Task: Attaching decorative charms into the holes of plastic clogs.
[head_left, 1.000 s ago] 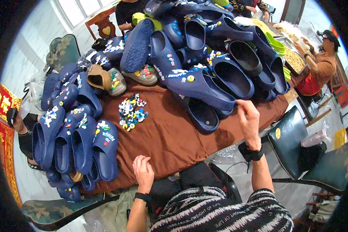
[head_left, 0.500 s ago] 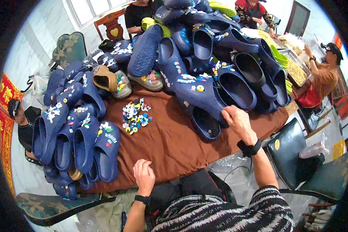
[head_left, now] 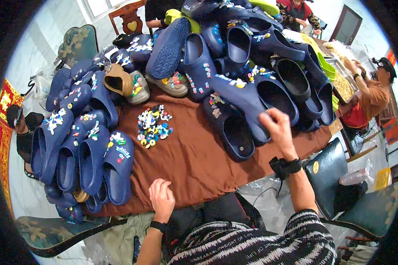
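Note:
My right hand (head_left: 278,131) is closed on the heel end of a navy foam clog (head_left: 242,98) with colourful charms, blurred by motion. Just below it another navy clog (head_left: 238,137) lies with its opening up. My left hand (head_left: 162,198) rests at the table's near edge, its fingers loosely bent and nothing in them. Beyond it, a small heap of loose shoe charms (head_left: 154,127) in white, blue, yellow and black lies on the brown cloth (head_left: 181,152).
A large pile of navy clogs (head_left: 199,62) rises at the back, and another stack (head_left: 90,159) stands at the left. A tan clog (head_left: 118,80) sits between them. Chairs (head_left: 329,170) flank the table. At the right, a person (head_left: 370,95) works by trays.
My right hand has shifted slightly up and right with the clog, whose toe has swung aside, showing more of the clog beneath. The left hand stays near the table edge.

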`<state>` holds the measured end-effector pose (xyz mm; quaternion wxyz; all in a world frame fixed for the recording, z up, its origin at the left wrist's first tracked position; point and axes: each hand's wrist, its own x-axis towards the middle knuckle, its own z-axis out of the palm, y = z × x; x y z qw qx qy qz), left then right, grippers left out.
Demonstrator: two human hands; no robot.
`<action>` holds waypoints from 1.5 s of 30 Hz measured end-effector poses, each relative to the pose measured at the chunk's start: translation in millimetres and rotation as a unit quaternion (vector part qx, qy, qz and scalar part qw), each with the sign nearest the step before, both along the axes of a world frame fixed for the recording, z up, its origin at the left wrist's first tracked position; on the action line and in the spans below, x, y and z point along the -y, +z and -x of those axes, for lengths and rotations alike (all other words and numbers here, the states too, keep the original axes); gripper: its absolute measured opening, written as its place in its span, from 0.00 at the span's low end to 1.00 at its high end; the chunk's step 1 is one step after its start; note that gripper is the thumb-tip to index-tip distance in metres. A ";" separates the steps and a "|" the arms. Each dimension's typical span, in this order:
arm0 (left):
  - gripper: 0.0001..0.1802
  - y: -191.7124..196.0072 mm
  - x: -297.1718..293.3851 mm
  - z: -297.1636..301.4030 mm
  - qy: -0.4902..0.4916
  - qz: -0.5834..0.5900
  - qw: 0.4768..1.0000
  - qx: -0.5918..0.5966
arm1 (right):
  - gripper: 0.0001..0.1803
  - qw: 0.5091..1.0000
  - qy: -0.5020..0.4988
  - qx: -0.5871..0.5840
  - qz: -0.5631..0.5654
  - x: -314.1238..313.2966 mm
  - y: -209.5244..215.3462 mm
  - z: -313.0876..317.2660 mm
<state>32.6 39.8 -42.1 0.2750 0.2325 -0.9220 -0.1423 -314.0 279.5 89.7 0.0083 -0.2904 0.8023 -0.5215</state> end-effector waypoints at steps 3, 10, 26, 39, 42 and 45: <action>0.10 -1.8 2.5 0.6 0.004 0.013 1.000 0.000 | 0.13 0.990 -0.045 0.049 0.122 0.1 15.8 9.8; 0.10 -1.8 0.6 1.1 0.006 0.004 1.000 -0.007 | 0.12 0.988 -0.091 -0.121 0.003 14.5 -0.7 -6.5; 0.32 43.9 -44.2 139.5 -0.199 -0.434 0.879 -0.001 | 0.21 0.994 0.071 0.007 -0.077 4.4 -11.1 -22.1; 0.27 35.7 -68.0 173.9 -0.073 -0.718 0.671 -0.171 | 0.06 0.919 0.261 -0.264 -0.135 31.2 -44.5 -92.6; 0.25 22.5 -56.7 159.6 -0.072 -0.697 0.683 -0.207 | 0.07 0.953 0.219 -0.208 -0.016 16.8 -23.1 -86.1; 0.26 28.3 -48.2 140.5 0.008 -0.696 0.693 -0.188 | 0.09 0.986 0.069 -0.146 -0.041 8.2 -31.6 -61.1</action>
